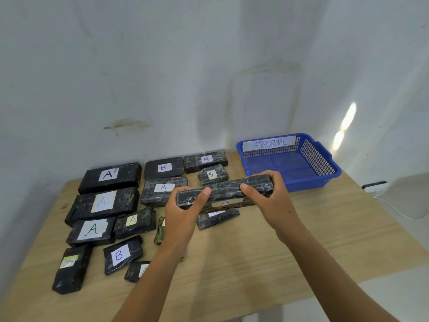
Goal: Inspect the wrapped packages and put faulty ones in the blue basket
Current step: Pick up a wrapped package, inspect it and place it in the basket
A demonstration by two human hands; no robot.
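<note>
Left hand (183, 212) and right hand (271, 201) each grasp one end of a long, black, film-wrapped rectangular package (225, 190); thumbs press its near face, fingers curl over the far side; the package is held clear above the light wooden bench (255, 263), near the front of the blue plastic mesh basket (318, 159), with its right end slightly higher in view; a white label marked A shows on its lower face. The basket stands at the bench's far right corner and bears a white tag reading ABNORMAL. Other black wrapped packages (109, 177), labelled A or B, lie in rows on the bench's left half; one lies beneath the held package, partly hidden. A white cable (394, 209) trails beyond the bench's right edge.
</note>
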